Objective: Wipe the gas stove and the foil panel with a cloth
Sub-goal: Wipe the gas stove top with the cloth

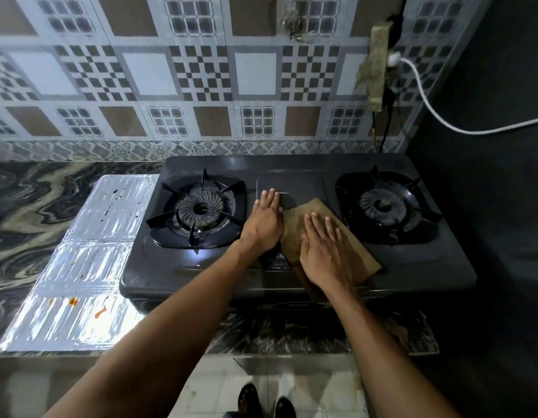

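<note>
A black two-burner gas stove [406, 263] stands on the marbled counter. A brown cloth [356, 250] lies spread flat on the stove's middle panel, between the burners. My right hand [325, 251] presses flat on the cloth, fingers straight and together. My left hand [266, 220] lies flat beside it, palm on the stove top, its edge on the cloth's left border. A shiny foil panel [80, 260] lies on the counter left of the stove, with dark specks near its back and orange stains near its front.
The left burner [198, 208] and right burner [385, 205] carry black pan supports. A patterned tile wall [201, 73] rises behind. A power strip [377, 64] with a white cable [436, 116] hangs at the upper right. My feet [264, 402] show on the floor below.
</note>
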